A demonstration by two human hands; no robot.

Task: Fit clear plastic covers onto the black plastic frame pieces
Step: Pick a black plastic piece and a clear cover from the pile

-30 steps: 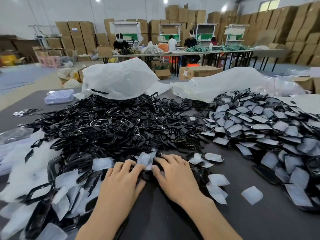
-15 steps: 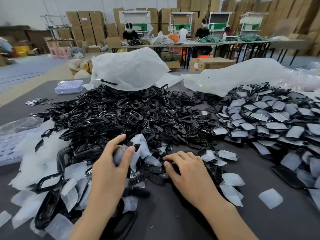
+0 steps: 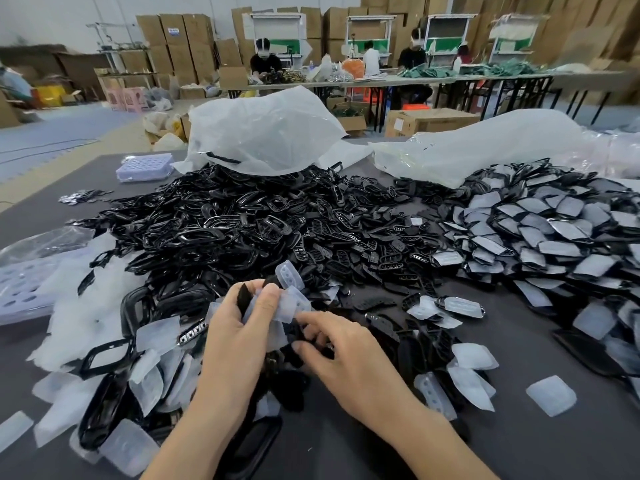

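Left hand [image 3: 239, 327] lifted, gripping perhaps three clear covers [image 3: 289, 276], right hand [image 3: 349, 355] touching one

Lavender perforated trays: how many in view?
2. One lavender tray sits far left, beside the white bag. A second tray lies at the left edge of the view, partly under white material. Others may be buried out of sight.
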